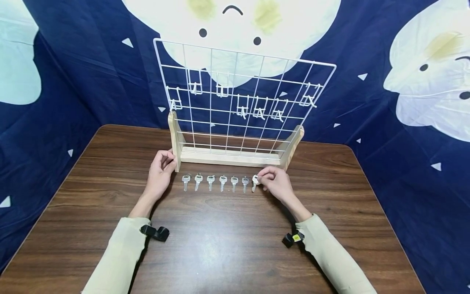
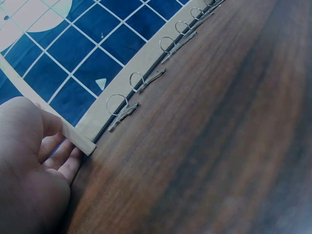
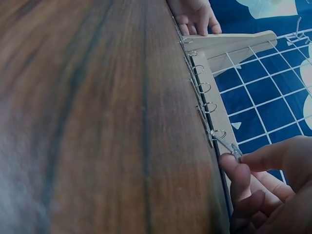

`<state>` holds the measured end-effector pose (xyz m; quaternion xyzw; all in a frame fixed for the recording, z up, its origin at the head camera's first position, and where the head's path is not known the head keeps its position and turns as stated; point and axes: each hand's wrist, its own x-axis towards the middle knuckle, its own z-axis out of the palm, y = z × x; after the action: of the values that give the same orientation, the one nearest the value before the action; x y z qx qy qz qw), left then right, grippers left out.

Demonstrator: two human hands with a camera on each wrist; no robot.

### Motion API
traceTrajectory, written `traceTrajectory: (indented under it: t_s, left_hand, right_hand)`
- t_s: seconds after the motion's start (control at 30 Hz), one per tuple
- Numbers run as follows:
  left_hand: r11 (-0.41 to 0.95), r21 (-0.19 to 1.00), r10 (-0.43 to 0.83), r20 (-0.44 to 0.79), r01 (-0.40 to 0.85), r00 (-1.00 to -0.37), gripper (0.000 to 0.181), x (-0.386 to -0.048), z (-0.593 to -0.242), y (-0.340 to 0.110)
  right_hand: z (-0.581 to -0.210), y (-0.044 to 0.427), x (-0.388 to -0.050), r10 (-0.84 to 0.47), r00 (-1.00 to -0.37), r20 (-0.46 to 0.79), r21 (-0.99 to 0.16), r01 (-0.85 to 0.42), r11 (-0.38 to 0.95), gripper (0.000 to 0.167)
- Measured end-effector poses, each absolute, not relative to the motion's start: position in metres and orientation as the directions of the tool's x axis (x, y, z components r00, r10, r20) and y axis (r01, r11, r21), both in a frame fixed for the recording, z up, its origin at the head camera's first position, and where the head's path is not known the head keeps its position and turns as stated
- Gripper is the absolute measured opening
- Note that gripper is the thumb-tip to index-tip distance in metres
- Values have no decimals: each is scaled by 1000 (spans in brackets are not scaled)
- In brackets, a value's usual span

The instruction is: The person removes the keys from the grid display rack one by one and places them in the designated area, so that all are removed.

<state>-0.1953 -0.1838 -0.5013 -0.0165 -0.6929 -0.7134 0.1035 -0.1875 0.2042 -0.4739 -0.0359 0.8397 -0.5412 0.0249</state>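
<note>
A row of several silver keys with small rings, among them one key (image 1: 222, 183), lies on the table along the front of a wooden stand (image 1: 229, 158). My right hand (image 1: 276, 182) pinches the bow of the rightmost key (image 1: 255, 182) between thumb and fingers; in the right wrist view that key (image 3: 235, 151) is tilted, its blade pointing at the row. My left hand (image 1: 160, 171) rests its bent fingers against the outer side of the stand's left upright (image 2: 80, 139). No finger shows on the upright's inner side.
A white wire grid (image 1: 242, 75) rises from the stand and leans back. Several white hooks hang on it at different heights, including a hook (image 1: 242, 110) near the middle. The brown wooden table (image 1: 220, 245) ends at a blue curtain (image 1: 92, 53) with cloud patterns.
</note>
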Motion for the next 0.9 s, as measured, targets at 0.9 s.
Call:
traceTrajectory:
  t_s: [0.9]
  left_hand:
    - [-13, 985, -124, 171, 174, -977, 15, -194, -500, -184]
  right_hand:
    - [-481, 202, -191, -73, -988, 134, -713, -148, 685, 9]
